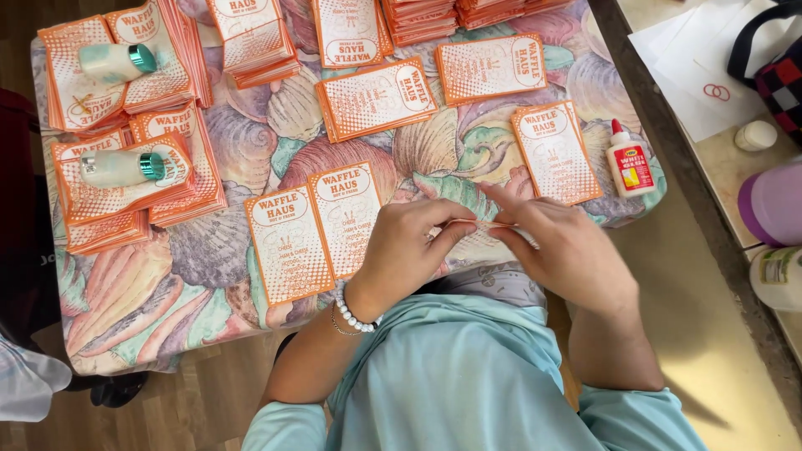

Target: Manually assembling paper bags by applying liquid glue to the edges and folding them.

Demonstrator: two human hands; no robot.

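My left hand [405, 246] and my right hand [560, 242] meet at the near edge of a table covered with a shell-patterned cloth [251, 150]. Together they pinch a thin pale piece [493, 227], seen edge-on and partly hidden by my fingers. Just left of my left hand, two orange-and-white printed cards [313, 230] lie side by side. Another single card [555, 152] lies beyond my right hand. A small white glue bottle with a red cap [629, 163] stands at the table's right edge.
Stacks of the same orange cards [134, 192] cover the table's left and far side, with two pale tubes with teal caps [117, 167] lying on them. A counter on the right carries papers [693, 75], a purple container [773, 205] and a checked bag [781, 79].
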